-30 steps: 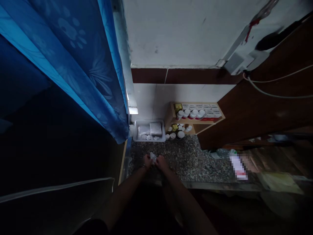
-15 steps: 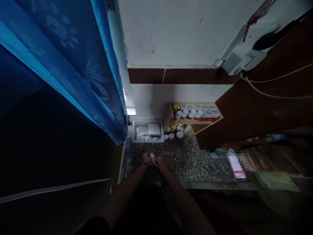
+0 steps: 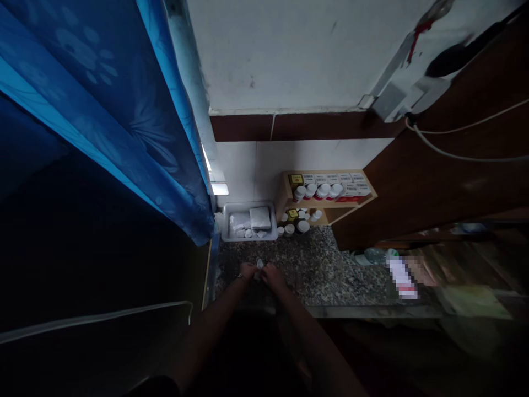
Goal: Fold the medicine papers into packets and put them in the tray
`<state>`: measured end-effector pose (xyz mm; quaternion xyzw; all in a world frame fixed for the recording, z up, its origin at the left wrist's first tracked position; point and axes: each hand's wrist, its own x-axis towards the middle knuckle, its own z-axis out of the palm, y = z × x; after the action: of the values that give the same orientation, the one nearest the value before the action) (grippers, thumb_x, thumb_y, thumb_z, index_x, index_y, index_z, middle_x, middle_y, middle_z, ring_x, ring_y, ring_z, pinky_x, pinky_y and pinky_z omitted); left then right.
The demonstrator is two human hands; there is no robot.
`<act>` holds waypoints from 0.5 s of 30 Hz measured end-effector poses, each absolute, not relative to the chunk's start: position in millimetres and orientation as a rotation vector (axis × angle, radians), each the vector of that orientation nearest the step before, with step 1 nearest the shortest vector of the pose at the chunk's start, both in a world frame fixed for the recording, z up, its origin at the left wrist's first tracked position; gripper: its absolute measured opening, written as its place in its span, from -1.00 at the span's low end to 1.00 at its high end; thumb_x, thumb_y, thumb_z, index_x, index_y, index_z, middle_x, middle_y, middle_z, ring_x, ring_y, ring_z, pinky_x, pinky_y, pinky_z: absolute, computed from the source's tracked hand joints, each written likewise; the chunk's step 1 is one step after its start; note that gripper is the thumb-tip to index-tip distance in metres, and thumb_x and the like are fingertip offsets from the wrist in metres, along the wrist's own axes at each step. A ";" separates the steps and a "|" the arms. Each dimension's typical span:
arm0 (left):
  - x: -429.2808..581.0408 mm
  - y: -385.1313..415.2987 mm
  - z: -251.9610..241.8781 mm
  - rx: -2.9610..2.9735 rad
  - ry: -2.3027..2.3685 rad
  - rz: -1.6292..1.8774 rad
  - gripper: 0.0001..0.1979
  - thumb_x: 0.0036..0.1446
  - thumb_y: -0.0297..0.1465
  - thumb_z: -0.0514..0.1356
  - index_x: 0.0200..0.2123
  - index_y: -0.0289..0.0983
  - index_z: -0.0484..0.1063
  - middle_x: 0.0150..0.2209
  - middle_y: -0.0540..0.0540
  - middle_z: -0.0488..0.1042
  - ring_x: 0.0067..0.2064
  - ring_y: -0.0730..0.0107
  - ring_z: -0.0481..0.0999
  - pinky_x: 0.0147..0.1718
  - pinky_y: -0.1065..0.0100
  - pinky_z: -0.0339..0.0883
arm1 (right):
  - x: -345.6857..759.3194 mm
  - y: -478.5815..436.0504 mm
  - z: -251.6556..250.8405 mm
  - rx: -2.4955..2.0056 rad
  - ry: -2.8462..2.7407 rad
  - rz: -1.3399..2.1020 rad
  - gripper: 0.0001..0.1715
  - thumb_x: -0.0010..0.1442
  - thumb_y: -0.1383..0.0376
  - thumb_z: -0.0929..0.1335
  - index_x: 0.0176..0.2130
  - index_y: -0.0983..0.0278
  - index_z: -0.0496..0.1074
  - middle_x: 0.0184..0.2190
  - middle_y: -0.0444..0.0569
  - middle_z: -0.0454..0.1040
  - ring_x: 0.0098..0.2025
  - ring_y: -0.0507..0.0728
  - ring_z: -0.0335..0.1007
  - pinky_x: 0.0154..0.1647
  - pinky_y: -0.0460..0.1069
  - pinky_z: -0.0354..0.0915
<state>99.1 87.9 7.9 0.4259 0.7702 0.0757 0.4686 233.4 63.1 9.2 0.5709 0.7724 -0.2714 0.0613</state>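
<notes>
Between my two hands is a small white item (image 3: 259,264), perhaps paper or thin plastic, held just above the speckled counter (image 3: 326,270). My left hand (image 3: 248,270) pinches its left side, a band round the wrist. Closed on its right side is my right hand (image 3: 271,274). Beyond them, against the wall, a white tray (image 3: 249,239) contains a square white packet (image 3: 260,218), a clear bag of white things and several small white pieces.
Right of the tray stands a wooden shelf (image 3: 326,205) with white-capped bottles (image 3: 323,192) and boxes. A clear bottle (image 3: 374,255) lies farther right. A blue curtain (image 3: 165,138) hangs at left. Cables run from the wall socket (image 3: 392,99).
Both hands have moved slightly closer together around the white item, and less of it shows. The view has shifted a little.
</notes>
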 end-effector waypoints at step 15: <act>71.4 85.9 12.3 1.762 1.655 0.098 -0.92 0.00 -0.53 0.18 -0.43 -0.32 0.48 -0.31 -0.08 0.46 -0.23 0.37 0.41 -0.25 0.43 0.22 | 233.3 63.2 12.7 1.732 2.296 -0.849 -0.82 0.19 0.25 0.28 -0.23 0.27 0.42 -0.17 0.02 0.40 -0.10 0.09 0.27 -0.16 -0.09 0.12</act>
<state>71.4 85.9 12.3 0.6814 0.6399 0.0380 0.3532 233.3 63.2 12.7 0.5761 0.7637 -0.2824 0.0716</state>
